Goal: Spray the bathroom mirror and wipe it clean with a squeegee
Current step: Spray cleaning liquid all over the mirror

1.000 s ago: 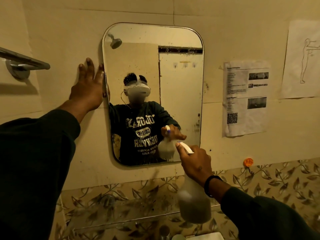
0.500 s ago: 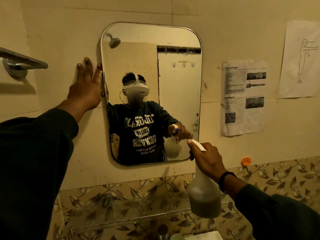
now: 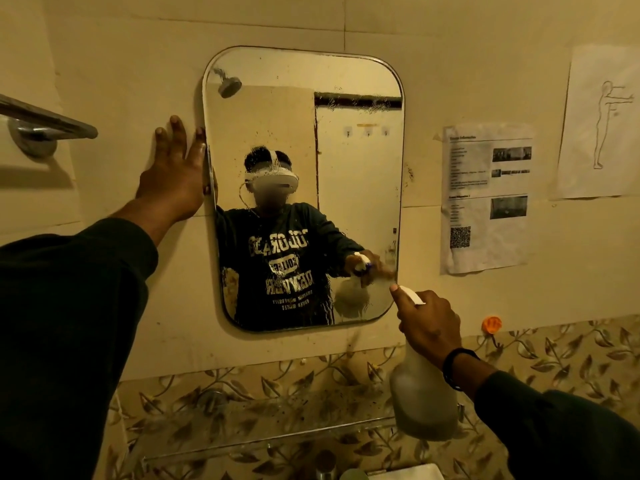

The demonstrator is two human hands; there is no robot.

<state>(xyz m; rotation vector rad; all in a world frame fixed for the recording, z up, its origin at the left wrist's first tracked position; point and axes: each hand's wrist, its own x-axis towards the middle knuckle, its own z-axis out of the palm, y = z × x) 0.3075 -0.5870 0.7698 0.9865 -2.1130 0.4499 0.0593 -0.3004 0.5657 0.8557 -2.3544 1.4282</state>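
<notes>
Meanwhile right hand (image 3: 427, 325) grips spray bottle (image 3: 424, 403); left hand (image 3: 173, 174) fingers (image 3: 176, 131) flat on wall (image 3: 104, 64).

Cream wall (image 3: 104, 46), leaf-patterned tiles (image 3: 571, 358), taped papers (image 3: 485, 199), dim yellow light.

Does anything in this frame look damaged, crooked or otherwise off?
The printed notice right of the mirror hangs wrinkled and slightly tilted. The mirror carries droplets and dark spots along its right edge. Nothing looks spilled or broken.
</notes>
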